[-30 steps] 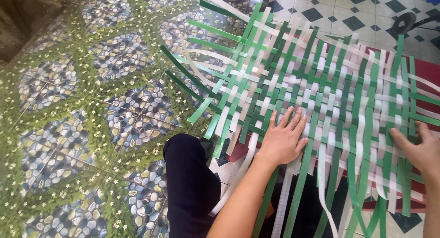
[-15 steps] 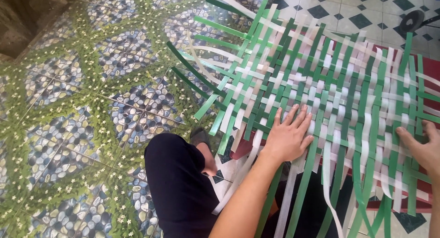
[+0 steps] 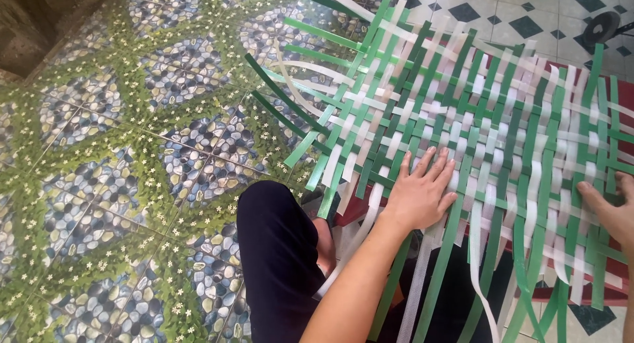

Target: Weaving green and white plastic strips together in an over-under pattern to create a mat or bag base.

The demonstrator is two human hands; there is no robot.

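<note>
Pebble-and-vine tiled floor (image 3: 119, 158); one woven mat (image 3: 475, 112) of green and white strips. Left hand (image 3: 417, 194) flat on the mat's near edge, fingers spread; right hand (image 3: 611, 211) at its right edge, grip indeterminate.

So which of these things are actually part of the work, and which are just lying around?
In the work:
- woven mat of green and white strips
- left hand, flat on it
- right hand, at its edge

Lying about:
- patterned floor tiles
- dark round object
</note>
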